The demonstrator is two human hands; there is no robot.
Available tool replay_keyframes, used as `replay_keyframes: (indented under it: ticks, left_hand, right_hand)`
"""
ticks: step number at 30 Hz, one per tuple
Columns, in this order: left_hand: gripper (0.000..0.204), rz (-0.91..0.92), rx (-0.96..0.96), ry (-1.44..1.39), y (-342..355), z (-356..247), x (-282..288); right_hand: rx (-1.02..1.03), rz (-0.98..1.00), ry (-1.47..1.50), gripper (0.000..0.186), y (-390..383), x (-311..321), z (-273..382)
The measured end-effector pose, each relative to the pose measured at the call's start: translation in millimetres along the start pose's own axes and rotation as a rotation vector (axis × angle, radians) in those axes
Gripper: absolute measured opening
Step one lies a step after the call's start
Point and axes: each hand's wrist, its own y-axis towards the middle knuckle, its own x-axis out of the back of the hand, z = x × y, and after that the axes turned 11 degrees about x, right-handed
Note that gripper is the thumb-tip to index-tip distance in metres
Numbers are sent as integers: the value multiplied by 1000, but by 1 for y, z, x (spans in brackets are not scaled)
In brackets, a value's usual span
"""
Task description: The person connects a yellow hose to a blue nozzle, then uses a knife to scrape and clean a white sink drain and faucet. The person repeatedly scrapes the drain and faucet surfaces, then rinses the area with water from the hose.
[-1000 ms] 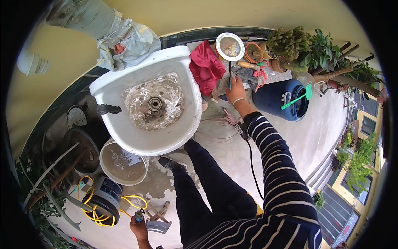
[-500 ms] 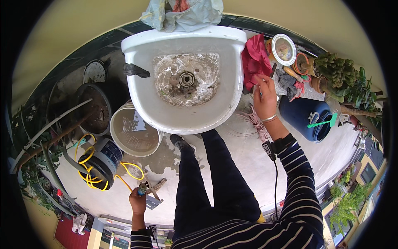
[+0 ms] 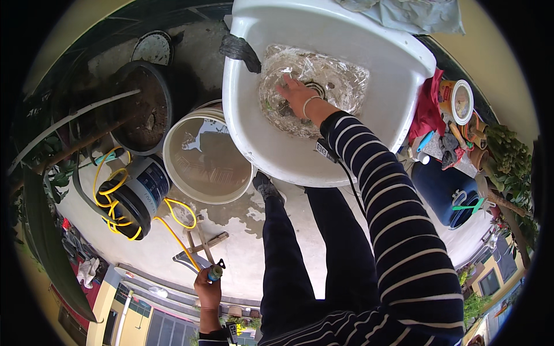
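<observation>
A white ceramic sink (image 3: 386,57) has a dirty, scratched inner floor and a metal drain ring (image 3: 315,89). My right hand (image 3: 297,98) reaches into it beside the drain, fingers spread, with nothing visible in them. My left hand (image 3: 208,288), low in the view, grips a small hose fitting (image 3: 214,272) with a black lever, at the end of a yellow hose (image 3: 176,236). A dark crumpled strip (image 3: 242,55) hangs over the sink's left rim. A blue-handled tool (image 3: 426,140) lies right of the sink.
Left stand a bucket of cloudy water (image 3: 205,167), a dark tub of soil (image 3: 147,109) and a lidded pail (image 3: 147,190) wrapped in hose. A folded stool (image 3: 205,245) is below. Right are red cloth (image 3: 430,104), a lidded tub (image 3: 460,101), a blue barrel (image 3: 438,196) and plants (image 3: 508,167).
My right hand has left the clutter at the right, where it held a dark thin tool earlier, and moved left into the sink with fingers spread. The view has swung round.
</observation>
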Motion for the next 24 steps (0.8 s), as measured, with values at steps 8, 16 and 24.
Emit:
replay_keyframes:
  ticks: [8, 16, 24]
  left_hand:
    - [16, 28, -19, -1, 6, 3, -8]
    - [19, 43, 3, -42, 19, -3, -12]
    - [19, 54, -32, -23, 28, 1, -21]
  right_hand:
    - [251, 533, -323, 70, -41, -43, -3]
    - [-414, 299, 180, 63, -74, -46, -42]
    - [-638, 255, 157, 78, -36, -61, 8]
